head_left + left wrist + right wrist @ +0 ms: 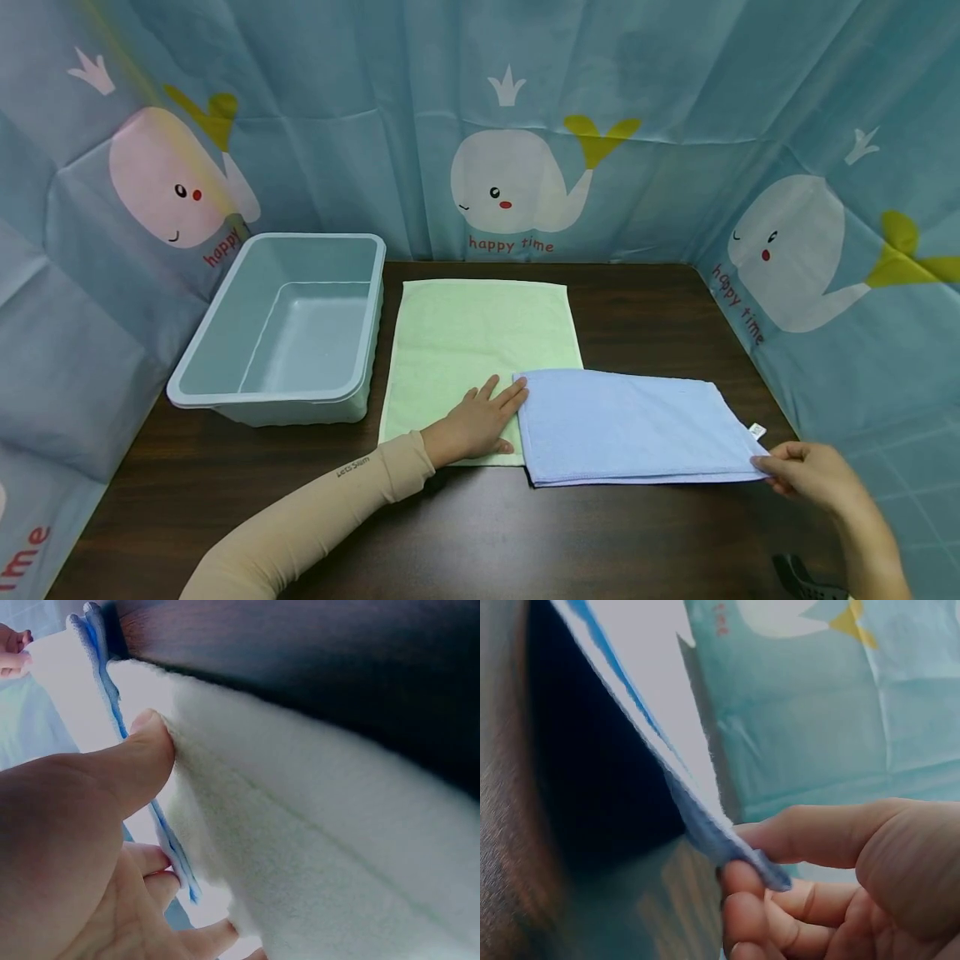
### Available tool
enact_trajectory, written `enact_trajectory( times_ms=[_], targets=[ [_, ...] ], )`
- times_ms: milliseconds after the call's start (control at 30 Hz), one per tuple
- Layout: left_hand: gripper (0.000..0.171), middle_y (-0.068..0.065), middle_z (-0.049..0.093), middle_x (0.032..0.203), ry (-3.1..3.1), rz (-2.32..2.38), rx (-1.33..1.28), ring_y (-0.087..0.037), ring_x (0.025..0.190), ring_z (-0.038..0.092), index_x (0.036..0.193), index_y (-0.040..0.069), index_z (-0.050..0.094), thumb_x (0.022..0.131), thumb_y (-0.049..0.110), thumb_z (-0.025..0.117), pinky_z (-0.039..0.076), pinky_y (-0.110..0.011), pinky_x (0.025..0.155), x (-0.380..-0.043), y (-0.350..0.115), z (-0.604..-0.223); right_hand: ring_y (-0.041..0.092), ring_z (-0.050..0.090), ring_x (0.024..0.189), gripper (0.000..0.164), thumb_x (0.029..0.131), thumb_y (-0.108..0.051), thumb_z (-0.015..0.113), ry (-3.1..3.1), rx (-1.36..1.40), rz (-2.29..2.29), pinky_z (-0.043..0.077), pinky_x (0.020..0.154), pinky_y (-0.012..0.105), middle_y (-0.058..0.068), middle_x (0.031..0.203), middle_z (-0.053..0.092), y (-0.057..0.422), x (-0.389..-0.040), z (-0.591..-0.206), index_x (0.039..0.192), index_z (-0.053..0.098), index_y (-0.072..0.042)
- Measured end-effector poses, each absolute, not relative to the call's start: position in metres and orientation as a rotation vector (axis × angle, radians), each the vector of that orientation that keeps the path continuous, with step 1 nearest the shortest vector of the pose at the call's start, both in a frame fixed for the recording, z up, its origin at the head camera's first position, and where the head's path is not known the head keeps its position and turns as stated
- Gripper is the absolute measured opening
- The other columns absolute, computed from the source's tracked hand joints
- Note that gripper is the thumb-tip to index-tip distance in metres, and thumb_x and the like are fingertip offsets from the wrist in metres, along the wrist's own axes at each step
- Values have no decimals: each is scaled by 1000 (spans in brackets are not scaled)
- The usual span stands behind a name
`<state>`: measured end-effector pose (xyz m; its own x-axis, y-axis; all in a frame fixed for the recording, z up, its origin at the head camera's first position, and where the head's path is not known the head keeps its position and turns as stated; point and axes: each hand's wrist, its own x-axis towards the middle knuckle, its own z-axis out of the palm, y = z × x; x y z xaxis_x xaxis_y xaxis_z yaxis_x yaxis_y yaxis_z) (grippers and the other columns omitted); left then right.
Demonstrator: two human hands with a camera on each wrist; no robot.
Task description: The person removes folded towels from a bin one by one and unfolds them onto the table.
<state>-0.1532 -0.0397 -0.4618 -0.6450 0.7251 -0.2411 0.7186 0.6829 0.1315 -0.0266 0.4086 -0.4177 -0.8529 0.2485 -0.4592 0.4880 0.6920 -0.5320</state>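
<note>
A folded blue towel (622, 425) lies on the dark table, its left end overlapping a pale green towel (480, 333) spread flat. My left hand (476, 421) rests on the green towel with fingers extended, the fingertips at the blue towel's left edge. In the left wrist view the thumb (150, 757) lies against the green cloth. At the near right corner of the blue towel, my right hand (813, 475) pinches the cloth. The right wrist view has that corner (742, 851) between thumb and fingers, lifted off the table. A small white tag (757, 431) sticks out from the right edge.
A grey-green plastic bin (281, 398) with nothing in it stands at the left, beside the green towel. A blue curtain (337, 175) with whale prints borders the table at the back and both sides. A dark strap-like object (802, 579) shows near the right wrist.
</note>
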Motion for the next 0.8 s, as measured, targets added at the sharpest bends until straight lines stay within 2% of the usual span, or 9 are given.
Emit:
enact_trajectory(
  times_ms=[433, 800],
  targets=[
    [89, 0, 14, 169, 2625, 43, 1150, -41, 152, 23, 159, 14, 20, 91, 51, 62, 40, -55, 113, -154, -39, -463, 12, 61, 56, 22, 86, -20, 72, 2487, 604, -815, 51, 53, 29, -2, 60, 63, 412, -29, -448, 75, 65, -2],
    [88, 0, 13, 169, 2616, 8, 1155, -41, 152, 21, 160, 15, 19, 92, 52, 60, 40, -55, 113, -154, -39, -462, 16, 60, 64, 43, 79, -45, 80, 2480, 640, -695, 48, 56, 30, -1, 66, 61, 420, -31, -451, 75, 70, -4]
  ],
)
